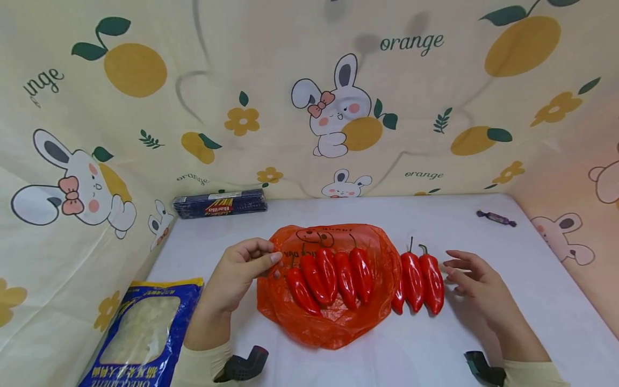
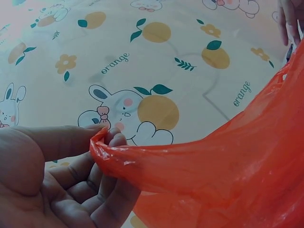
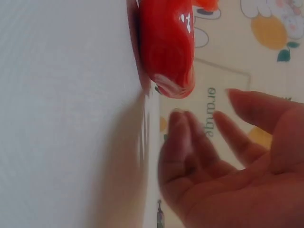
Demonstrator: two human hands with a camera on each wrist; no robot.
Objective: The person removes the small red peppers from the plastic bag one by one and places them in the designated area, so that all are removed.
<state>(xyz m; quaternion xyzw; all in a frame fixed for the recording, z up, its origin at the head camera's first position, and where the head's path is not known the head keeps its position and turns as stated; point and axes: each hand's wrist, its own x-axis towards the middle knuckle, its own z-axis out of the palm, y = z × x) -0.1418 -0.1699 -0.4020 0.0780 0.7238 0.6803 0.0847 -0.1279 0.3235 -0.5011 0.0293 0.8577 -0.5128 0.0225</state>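
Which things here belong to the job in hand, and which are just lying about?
Apparently in the job:
red plastic bag, pinched by the left hand
red peppers, some near the right hand

Apparently just lying about:
Barilla box
blue packet
wrapped candy

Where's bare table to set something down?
Free: the white table behind the red bag, between the dark box and wrapped candy; also the bag's near side, between the sleeves. Crowded: the middle, where the left hand pinches the bag and peppers lie between it and the right hand.
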